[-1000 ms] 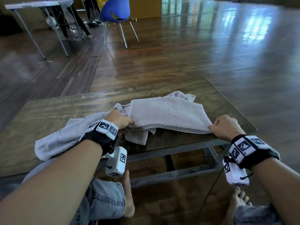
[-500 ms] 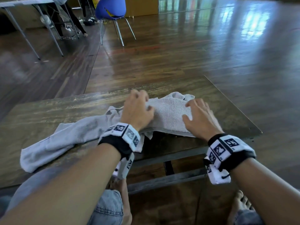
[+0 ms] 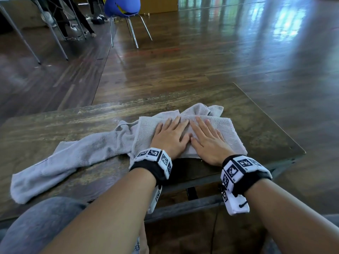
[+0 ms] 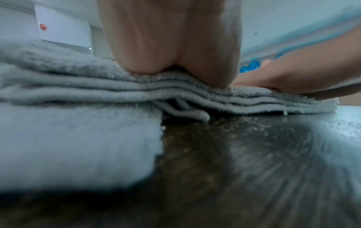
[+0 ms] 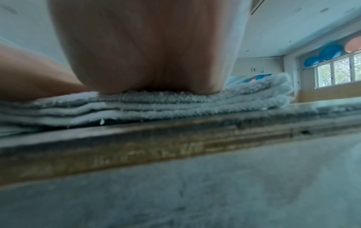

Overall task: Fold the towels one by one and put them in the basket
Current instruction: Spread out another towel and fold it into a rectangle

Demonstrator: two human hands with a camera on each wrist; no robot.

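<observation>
A folded grey towel (image 3: 227,131) lies in several layers near the front right of the low wooden table (image 3: 55,125). My left hand (image 3: 170,134) and right hand (image 3: 205,138) lie flat side by side on top of it, fingers straight, pressing it down. The wrist views show the heel of each palm on the stacked layers of the folded towel (image 4: 97,91) (image 5: 175,104). A second grey towel (image 3: 69,162) lies unfolded and crumpled to the left, partly under the folded one. No basket is in view.
The table's front edge (image 3: 183,182) is just below my wrists, its right corner (image 3: 302,153) close to the towel. My knee in jeans (image 3: 40,224) is at lower left. A blue chair (image 3: 124,8) and another table's legs (image 3: 55,33) stand far back on the wooden floor.
A second ago both hands gripped the folded towel's near edge at its two ends. They moved up onto it and inward, and now lie flat together on its middle.
</observation>
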